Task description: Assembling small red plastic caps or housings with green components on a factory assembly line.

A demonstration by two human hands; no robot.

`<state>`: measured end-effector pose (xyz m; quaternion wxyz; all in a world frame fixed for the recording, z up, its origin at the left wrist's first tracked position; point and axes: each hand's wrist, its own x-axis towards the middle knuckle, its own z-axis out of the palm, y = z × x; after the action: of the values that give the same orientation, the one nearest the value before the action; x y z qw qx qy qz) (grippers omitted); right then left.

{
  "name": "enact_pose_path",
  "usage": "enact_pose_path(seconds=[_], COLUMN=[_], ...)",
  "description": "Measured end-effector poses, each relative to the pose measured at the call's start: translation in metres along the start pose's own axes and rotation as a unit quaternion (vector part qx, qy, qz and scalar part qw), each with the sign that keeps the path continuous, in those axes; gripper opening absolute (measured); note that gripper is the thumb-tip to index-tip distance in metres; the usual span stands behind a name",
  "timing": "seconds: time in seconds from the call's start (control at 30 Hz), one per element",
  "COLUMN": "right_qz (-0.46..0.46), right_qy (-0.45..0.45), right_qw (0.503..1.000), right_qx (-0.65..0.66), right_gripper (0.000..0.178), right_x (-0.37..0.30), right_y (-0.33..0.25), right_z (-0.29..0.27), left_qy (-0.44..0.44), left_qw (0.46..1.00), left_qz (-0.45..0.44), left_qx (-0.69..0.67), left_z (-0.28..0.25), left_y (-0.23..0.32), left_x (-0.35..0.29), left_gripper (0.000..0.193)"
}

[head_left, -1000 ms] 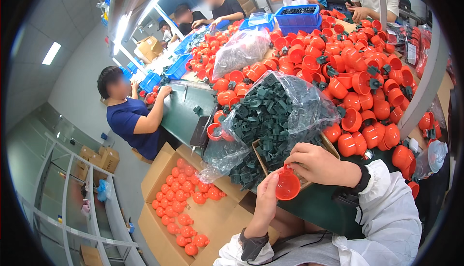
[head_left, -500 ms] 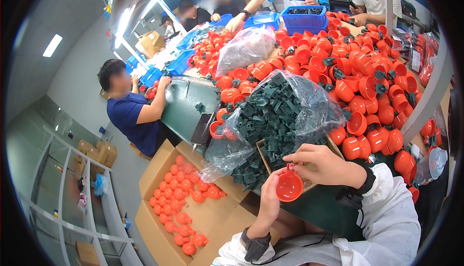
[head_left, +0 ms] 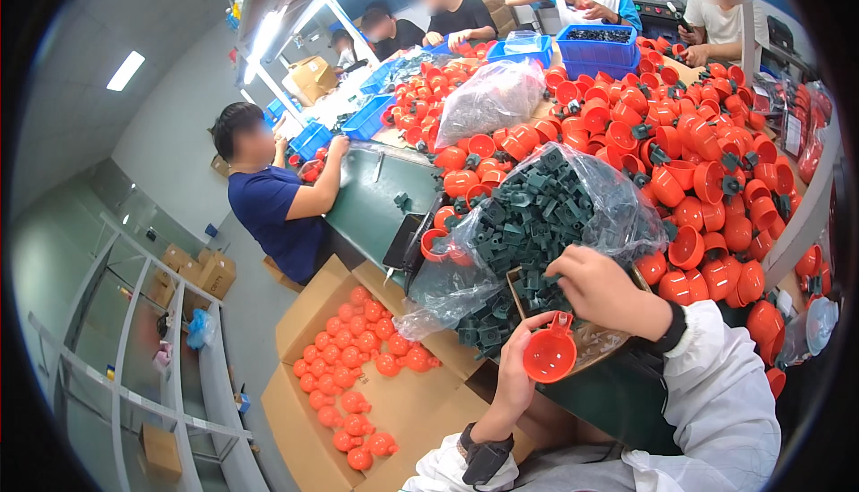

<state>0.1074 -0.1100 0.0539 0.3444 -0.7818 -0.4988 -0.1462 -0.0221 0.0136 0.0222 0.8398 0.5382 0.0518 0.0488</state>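
Gripping with left-hand fingers red plastic cup, at 6 o'clock of dark-green clips, can't tell grip of right hand; likely light, stiff, slick, so hold wall at 9 o'clock.

My left grip: 5 o'clock, curled closed, fingers toward 1. Left forearm, white-sleeved, in from 6; wrist dark-banded.

My right grip: 4 o'clock, back uppermost, fingers bent and pointing to 10; can't tell whether closed. Right forearm, also white-sleeved, angles toward 11, dark band at wrist. Grips near each other.
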Motion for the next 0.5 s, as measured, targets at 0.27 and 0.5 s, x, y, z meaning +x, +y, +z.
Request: enact_pose_path(seconds=[0.27, 0.5], right_qz=[0.308, 0.242], right_qy=[-0.017, -0.070], right_qw=[0.818, 0.841], right_qx=[0.485, 0.480], right_gripper=[0.014, 0.024], right_x=[-0.009, -0.022], right_y=[-0.004, 0.011], right_z=[-0.045, -0.054], left_qy=[-0.014, -0.030], left_qw=[0.999, 0.999], left_qz=[-0.026, 0.012], left_qx=[-0.039, -0.043], left_z=[0.009, 0.009], left_y=[0.005, -0.004], left_x=[0.007, 0.021], left_gripper=[0.050, 0.051])
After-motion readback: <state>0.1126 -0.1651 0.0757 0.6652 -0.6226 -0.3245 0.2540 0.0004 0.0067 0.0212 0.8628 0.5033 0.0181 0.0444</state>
